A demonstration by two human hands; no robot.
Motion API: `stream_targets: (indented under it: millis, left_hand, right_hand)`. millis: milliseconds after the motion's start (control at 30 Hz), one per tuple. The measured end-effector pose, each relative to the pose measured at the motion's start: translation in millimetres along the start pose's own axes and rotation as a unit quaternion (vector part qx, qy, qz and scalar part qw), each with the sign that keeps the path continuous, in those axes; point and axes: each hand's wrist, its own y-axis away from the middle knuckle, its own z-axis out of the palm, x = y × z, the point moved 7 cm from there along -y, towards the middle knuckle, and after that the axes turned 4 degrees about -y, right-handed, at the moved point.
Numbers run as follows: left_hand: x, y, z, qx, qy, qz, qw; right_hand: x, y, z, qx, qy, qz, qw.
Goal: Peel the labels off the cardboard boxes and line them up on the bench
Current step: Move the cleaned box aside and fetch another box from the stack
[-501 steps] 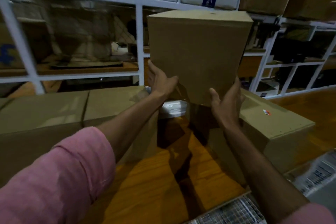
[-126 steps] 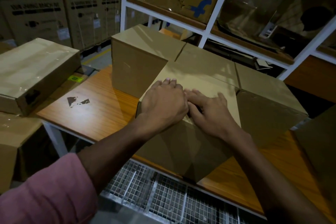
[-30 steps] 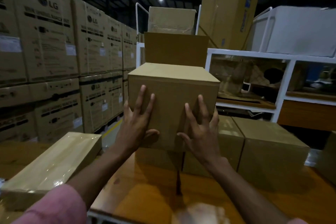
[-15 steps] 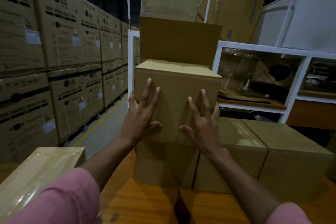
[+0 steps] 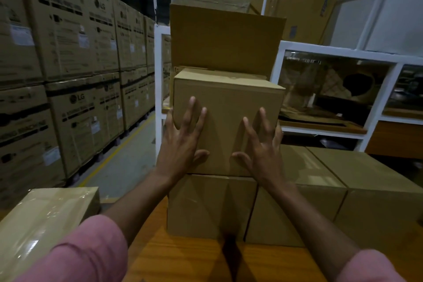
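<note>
Cardboard box: plain brown, sealed, stacked on another | left hand, right hand: splayed flat against its front

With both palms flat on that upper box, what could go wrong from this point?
The top box is only pressed by the flat left hand and right hand, not gripped, so it could slip. It sits on the leftmost bench box, near the bench end, and might topple off that side.

Open aisle left of the stacked boxes; white shelving (right, behind) blocks passage.
</note>
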Motion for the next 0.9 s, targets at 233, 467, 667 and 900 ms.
stream_targets:
  millis: [233, 467, 667, 900]
  left_hand:
    - [-4, 8, 6, 0.012, 0.016, 0.007, 1.000]
    - [-6, 14, 16, -0.005, 0.020, 0.013, 1.000]
    - [-10, 14, 13, -0.011, 0.030, 0.018, 0.999]
    - [-12, 16, 4, 0.001, 0.037, 0.018, 0.999]
  right_hand:
    - [5, 13, -11, 0.050, -0.096, -0.015, 0.994]
    - [18, 25, -22, 0.065, -0.140, -0.005, 0.988]
    - [19, 22, -23, 0.066, -0.113, -0.028, 0.991]
    - [17, 23, -23, 0.062, -0.096, -0.032, 0.993]
